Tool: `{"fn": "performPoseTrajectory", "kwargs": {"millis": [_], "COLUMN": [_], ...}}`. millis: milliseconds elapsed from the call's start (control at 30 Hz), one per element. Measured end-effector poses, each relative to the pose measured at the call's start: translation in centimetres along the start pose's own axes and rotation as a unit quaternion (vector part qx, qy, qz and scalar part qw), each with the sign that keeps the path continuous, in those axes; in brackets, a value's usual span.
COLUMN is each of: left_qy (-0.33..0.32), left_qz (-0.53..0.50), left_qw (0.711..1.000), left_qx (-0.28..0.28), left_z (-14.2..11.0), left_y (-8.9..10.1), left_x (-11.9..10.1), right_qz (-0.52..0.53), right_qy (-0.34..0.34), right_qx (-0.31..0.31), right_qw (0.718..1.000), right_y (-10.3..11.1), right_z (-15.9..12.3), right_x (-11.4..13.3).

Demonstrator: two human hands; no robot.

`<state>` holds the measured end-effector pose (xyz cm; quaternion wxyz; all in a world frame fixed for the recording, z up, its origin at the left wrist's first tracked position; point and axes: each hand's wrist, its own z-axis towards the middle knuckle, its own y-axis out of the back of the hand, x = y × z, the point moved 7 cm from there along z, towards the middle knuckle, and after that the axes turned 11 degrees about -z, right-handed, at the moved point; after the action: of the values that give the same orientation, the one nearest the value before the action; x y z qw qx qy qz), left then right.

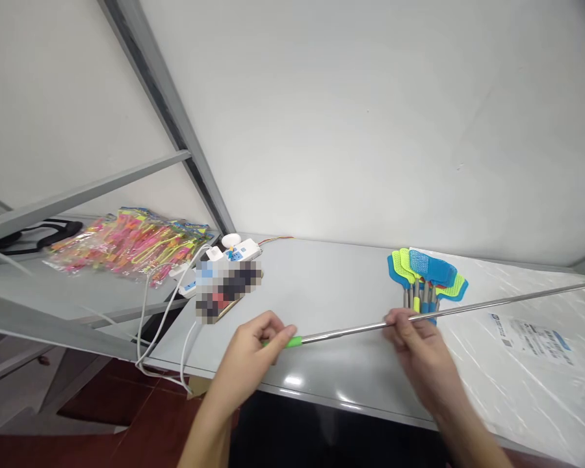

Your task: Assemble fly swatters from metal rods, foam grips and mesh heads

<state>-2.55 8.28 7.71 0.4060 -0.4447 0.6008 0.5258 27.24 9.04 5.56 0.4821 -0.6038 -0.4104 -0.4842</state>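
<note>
A long, thin metal rod with a green handle stretches across the table toward the right edge of the head view, where its far end is hard to make out. My left hand is closed around the green handle, hiding part of it. Further along, my right hand pinches the metal shaft between thumb and fingers. Just behind my right hand lies a bunch of fly swatters with blue and yellow-green mesh heads, their short metal shafts pointing toward me and partly covered by that hand.
On the grey table, a power strip with white cables and a pixelated object lie at left. A white plastic package with a label covers the right side. Colourful bagged items fill a left shelf behind a metal post.
</note>
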Motion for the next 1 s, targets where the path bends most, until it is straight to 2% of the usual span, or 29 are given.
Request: {"fn": "performPoseTrajectory", "kwargs": {"millis": [100,233,333,433,500,533,567,633,767,833,900,933,1000], "left_qy": [0.010,0.014,0.017,0.038,0.048,0.050,0.048,0.039,0.017,0.017,0.019,0.020,0.026], "left_qz": [-0.010,-0.003,0.009,0.017,0.017,0.022,0.029,0.045,0.029,0.013,0.007,0.008,0.018], "left_qw": [1.000,0.998,0.996,0.996,0.996,0.997,0.997,0.998,0.999,0.999,0.999,0.998,0.998], "left_qx": [0.006,0.063,0.092,0.079,0.071,0.062,0.050,0.027,0.034,0.042,0.050,0.053,0.048], "left_z": [-0.2,-0.6,-1.2,-2.0,-2.3,-2.4,-2.3,-1.9,-0.7,-0.4,-0.4,-0.5,-0.9], "left_y": [-1.3,-1.4,0.0,2.7,4.3,4.9,5.3,5.4,2.5,1.5,1.5,2.0,3.5], "left_x": [-0.2,0.8,1.8,2.9,3.4,3.5,3.5,3.3,2.2,2.1,2.4,2.7,3.5], "right_qz": [-0.021,-0.082,-0.016,0.111,0.117,0.111,0.105,0.095,0.030,-0.007,-0.033,-0.030,0.016], "right_qy": [-0.010,-0.033,-0.010,0.048,0.072,0.078,0.081,0.076,0.020,-0.011,-0.038,-0.047,-0.048], "right_qx": [0.029,0.061,0.027,-0.071,-0.107,-0.114,-0.114,-0.097,-0.010,0.024,0.061,0.066,0.022], "right_qw": [0.999,0.994,0.999,0.990,0.985,0.984,0.985,0.988,0.999,1.000,0.997,0.996,0.998], "right_y": [-2.3,-2.1,0.7,5.3,7.1,7.4,7.1,5.2,-1.3,-3.0,-2.9,-2.1,0.9], "right_z": [-1.3,-1.1,0.5,2.1,2.7,2.9,2.8,2.3,-0.2,-1.3,-1.5,-1.2,0.1], "right_x": [-1.4,-1.5,0.8,3.7,4.9,5.0,4.9,3.9,0.6,-0.6,-1.3,-1.3,-0.8]}}
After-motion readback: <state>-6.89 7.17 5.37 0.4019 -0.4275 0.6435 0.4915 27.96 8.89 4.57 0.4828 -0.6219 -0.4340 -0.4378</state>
